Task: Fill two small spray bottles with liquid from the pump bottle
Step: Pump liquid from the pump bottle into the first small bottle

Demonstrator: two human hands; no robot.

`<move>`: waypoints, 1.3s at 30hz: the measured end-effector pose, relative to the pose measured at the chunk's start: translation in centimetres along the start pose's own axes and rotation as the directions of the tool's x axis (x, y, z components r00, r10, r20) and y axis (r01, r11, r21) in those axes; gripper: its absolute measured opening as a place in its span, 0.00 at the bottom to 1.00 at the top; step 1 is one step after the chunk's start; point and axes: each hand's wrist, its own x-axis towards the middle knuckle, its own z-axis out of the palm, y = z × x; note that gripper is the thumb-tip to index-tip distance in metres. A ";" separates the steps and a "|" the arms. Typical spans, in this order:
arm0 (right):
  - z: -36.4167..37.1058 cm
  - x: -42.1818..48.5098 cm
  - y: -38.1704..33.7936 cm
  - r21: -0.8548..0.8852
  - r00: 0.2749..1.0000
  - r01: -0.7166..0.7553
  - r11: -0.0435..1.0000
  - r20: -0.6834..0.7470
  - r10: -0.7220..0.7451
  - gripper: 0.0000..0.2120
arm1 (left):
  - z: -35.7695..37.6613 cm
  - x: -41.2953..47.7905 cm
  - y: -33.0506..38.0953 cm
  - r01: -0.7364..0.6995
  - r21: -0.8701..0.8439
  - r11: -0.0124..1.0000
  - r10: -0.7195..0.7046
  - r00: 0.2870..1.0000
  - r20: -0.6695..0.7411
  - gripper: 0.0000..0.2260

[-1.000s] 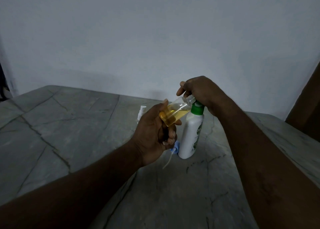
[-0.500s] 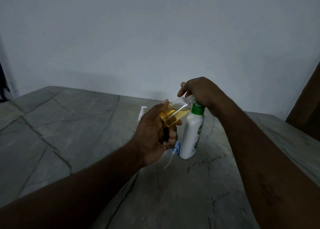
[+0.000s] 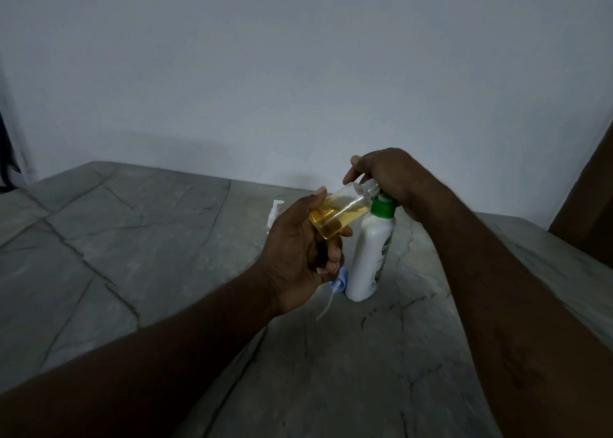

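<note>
The left hand [image 3: 298, 255] is closest. Its fingers and thumb are wrapped round a small clear bottle [image 3: 341, 213]. The bottle is up in the air, above the middle of the table [image 3: 132, 238]. It is tipped on its side with its open mouth pointing at the pump, and it looks about half full of yellow liquid.

A blue spray top [image 3: 341, 280] with a thin tube lies on the table under that hand, touching the foot of the pump bottle [image 3: 371, 255]. The white pump bottle stands upright, closer to the far edge.

The right hand [image 3: 388, 172] sits on top of the pump with its fingers bent over it. I think it is pushing down.

To do this well, hold the little mouth right under the spout. Push slowly. Do not tip the bottle lower, or it may spill.

A second spray bottle [image 3: 275, 212] stands further back, partly hidden.
</note>
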 end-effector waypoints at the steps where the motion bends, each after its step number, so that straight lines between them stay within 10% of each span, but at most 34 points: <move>1: 0.0 0.0 0.0 0.002 1.000 0.006 1.000 0.002 -0.006 0.19 | 0.0 0.0 0.0 -0.001 0.001 1.000 0.001 1.000 -0.001 0.26; 15: -0.1 0.3 0.4 0.664 0.982 -0.172 0.727 0.057 0.180 0.12 | 0.3 0.0 0.3 -0.025 -0.007 1.000 0.026 0.998 0.049 0.27; 39: -0.8 -0.2 -0.5 0.128 0.997 -0.071 0.989 0.015 0.070 0.10 | 0.1 0.1 0.3 0.011 -0.007 1.000 -0.010 0.999 0.041 0.28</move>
